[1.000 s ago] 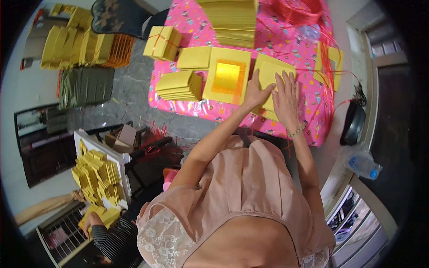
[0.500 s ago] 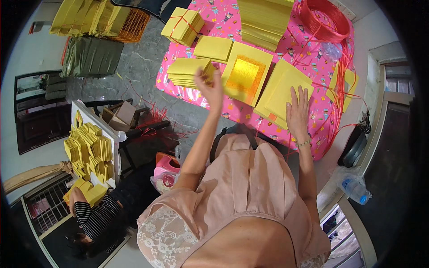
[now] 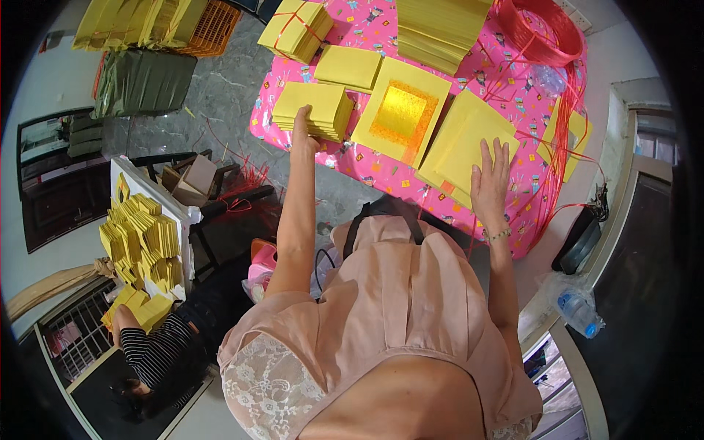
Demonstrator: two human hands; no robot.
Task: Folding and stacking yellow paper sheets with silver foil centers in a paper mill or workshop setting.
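Note:
My left hand (image 3: pixel 303 132) is at the near edge of a stack of folded yellow paper (image 3: pixel 314 103). Its thumb lies over the top sheet and the other fingers are mostly hidden at the stack's edge, apparently gripping it. Flat on a pile of yellow paper sheets (image 3: pixel 460 139) rests my right hand (image 3: pixel 490 176), fingers spread, a bracelet at its wrist. Between the two lies a yellow sheet with a gold square and orange border (image 3: pixel 400 110). Behind the left stack is another folded yellow stack (image 3: pixel 348 67).
The pink patterned tablecloth (image 3: pixel 359 163) covers the table. Farther back are a tied yellow bundle (image 3: pixel 295 31), a tall yellow paper stack (image 3: pixel 440 33) and a red strap coil (image 3: pixel 539 33) with trailing straps. At left, another person (image 3: pixel 161 352) sits by a white table with yellow folded papers (image 3: pixel 143 238).
My left hand has moved left and forward from above the gold-square sheet to the folded stack's near edge. My right hand stays on its pile. The view has shifted slightly.

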